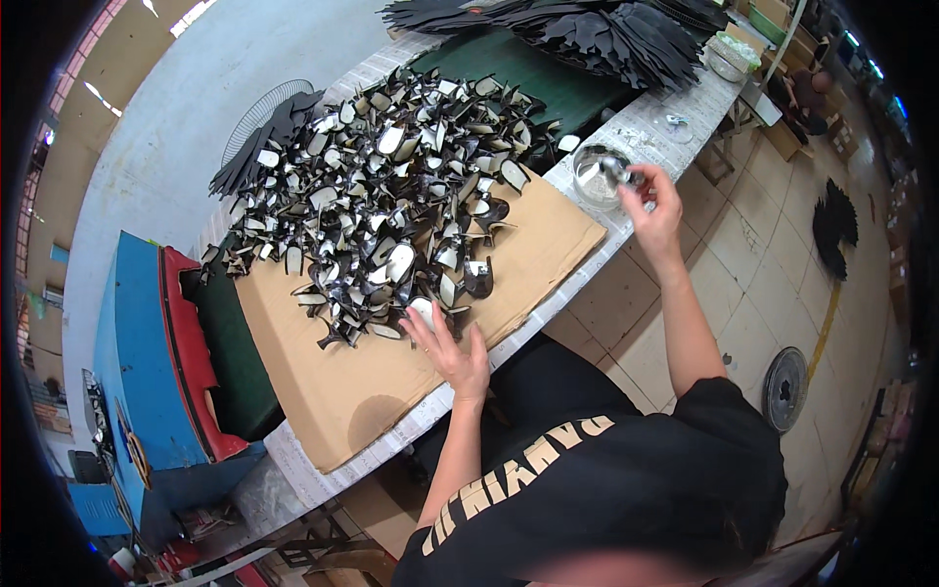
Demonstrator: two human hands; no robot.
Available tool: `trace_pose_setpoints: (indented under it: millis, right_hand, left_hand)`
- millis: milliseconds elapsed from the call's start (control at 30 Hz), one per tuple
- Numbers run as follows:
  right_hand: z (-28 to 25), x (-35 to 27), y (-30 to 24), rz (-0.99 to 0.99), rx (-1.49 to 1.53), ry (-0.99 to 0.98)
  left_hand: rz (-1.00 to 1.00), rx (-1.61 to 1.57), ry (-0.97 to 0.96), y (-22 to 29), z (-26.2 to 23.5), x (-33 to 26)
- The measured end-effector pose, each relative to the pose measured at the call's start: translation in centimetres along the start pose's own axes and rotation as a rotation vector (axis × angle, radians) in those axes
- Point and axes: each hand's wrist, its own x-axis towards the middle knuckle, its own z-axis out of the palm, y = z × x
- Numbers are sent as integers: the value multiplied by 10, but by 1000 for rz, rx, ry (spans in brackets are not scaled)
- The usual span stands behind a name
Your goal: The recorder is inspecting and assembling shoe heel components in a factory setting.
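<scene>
A big heap of glossy black shoe heels [372,205] with pale, cupped faces covers much of a flat brown cardboard sheet [548,245]. At the near edge of this heap is my left hand [455,362], fingers stretched out and thumb apart, its fingertips resting against a heel with a white face [423,311]. Off to the right, my right hand [657,203] is closed, pinching a small dark shiny object [618,174] over a round, clear-looking container [594,181]. The kind of that object cannot be made out.
Stacks of flat black cut pieces [616,39] lie on the green belt [499,59] at the back. A blue and red machine housing [156,342] stands at left. On the tiled floor to the right are a round fan-like grille [785,389] and a black bundle [834,228].
</scene>
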Motion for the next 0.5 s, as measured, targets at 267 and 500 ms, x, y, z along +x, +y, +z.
trace_pose_setpoints:
  millis: [267, 500]
  right_hand:
    - [1, 65, 63, 100, -233, -189]
    - [16, 70, 69, -9, -509, -266]
  left_hand:
    - [27, -52, -29, 1, 3, -4]
    - [18, 9, 2, 0, 3, -4]
